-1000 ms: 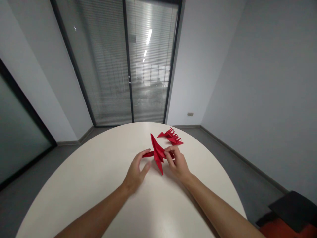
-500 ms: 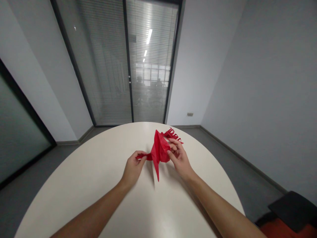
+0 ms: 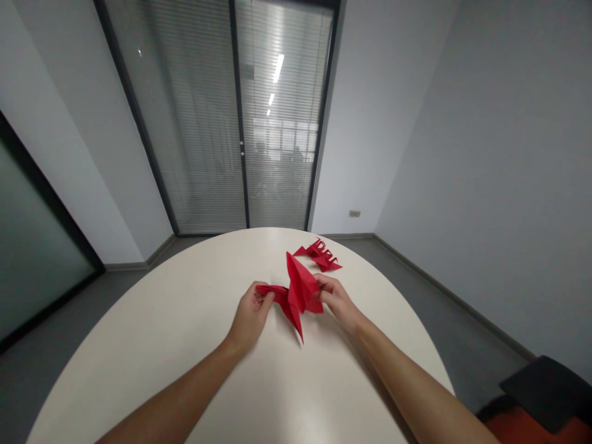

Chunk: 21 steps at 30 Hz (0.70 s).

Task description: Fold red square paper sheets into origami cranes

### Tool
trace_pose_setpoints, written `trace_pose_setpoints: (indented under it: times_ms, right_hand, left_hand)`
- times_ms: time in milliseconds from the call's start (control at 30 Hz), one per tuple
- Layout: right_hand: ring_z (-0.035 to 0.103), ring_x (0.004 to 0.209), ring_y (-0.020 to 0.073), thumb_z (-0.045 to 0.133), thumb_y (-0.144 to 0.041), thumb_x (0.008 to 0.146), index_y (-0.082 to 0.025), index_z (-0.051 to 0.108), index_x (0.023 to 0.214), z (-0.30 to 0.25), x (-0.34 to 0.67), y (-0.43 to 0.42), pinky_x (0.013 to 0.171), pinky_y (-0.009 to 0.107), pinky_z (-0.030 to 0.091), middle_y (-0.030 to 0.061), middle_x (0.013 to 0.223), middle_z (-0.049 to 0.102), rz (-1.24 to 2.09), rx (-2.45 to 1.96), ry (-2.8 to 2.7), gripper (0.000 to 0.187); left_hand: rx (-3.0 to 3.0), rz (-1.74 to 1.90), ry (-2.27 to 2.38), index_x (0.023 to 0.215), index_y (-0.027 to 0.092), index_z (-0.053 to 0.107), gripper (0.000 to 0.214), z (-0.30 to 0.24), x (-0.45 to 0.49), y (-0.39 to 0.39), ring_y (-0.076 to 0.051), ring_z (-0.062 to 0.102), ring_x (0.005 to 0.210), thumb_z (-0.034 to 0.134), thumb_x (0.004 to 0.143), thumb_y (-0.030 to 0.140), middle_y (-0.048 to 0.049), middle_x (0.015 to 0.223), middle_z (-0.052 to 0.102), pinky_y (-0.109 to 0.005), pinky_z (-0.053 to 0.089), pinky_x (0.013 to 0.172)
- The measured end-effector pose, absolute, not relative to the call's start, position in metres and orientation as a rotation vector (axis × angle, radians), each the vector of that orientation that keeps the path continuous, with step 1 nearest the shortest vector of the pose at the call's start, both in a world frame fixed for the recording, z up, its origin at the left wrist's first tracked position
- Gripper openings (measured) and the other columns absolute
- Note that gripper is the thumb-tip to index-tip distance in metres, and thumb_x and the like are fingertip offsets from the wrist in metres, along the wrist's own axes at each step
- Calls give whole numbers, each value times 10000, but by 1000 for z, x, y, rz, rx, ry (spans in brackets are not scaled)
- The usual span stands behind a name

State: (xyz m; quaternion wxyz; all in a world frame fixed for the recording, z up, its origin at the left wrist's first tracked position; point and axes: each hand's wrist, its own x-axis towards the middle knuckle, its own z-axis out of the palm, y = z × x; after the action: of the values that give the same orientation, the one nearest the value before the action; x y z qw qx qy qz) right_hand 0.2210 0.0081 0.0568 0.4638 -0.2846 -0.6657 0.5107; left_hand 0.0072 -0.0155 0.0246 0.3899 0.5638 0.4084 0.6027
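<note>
One folded red paper piece (image 3: 303, 290) is held by two hands over the table. Its narrow strip is pinched between thumb and fingers of the left hand (image 3: 248, 314); its opposite, pleated side is grasped by the fingers of the right hand (image 3: 340, 302). Two pointed ends are spread between them, one directed away, one toward the near edge. Just beyond, one second red paper cutout (image 3: 325, 256) is laid on the single white table (image 3: 185, 345). Farther out, one wall outlet (image 3: 354, 214) and one black-and-red chair (image 3: 548, 391) are seen.
</note>
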Motion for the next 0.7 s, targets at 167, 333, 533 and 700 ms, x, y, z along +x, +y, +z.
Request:
trace_pose_setpoints:
  times_ms: [167,333,533,700]
  right_hand:
    - [611,740,185,668,-336,848,-192,633,816,57,218,5,719,318,511,19,787,654,1143,-675,-1731,152]
    - [616,815,204,613,-360,917,-195,636,835,55,219,4,797,348,512,42,854,673,914,-667,-1878,185]
    - [627,840,215,524,-151,886,-220,674,857,63,220,-4,815,378,485,41,866,709,559,-629,-2078,169]
    - [634,983,233,454,-49,773,-262,725,1001,69,214,-14,912,440,449,33,1069,731,415,-491,-2346,413]
  left_hand:
    - [1280,1551,946,988,162,614,312,27,8,-16,-217,697,883,653,842,436,-85,961,740,-359,543,849]
    - [1367,1428,933,946,157,661,328,25,8,-15,-243,701,888,731,772,427,-102,947,753,-375,543,864]
    - [1523,1574,978,852,187,684,90,28,6,-16,-222,671,940,691,769,219,-69,975,730,-370,514,918]
    - [1326,1674,819,720,203,569,187,26,5,-13,-225,672,960,729,660,126,-48,1086,686,-370,522,901]
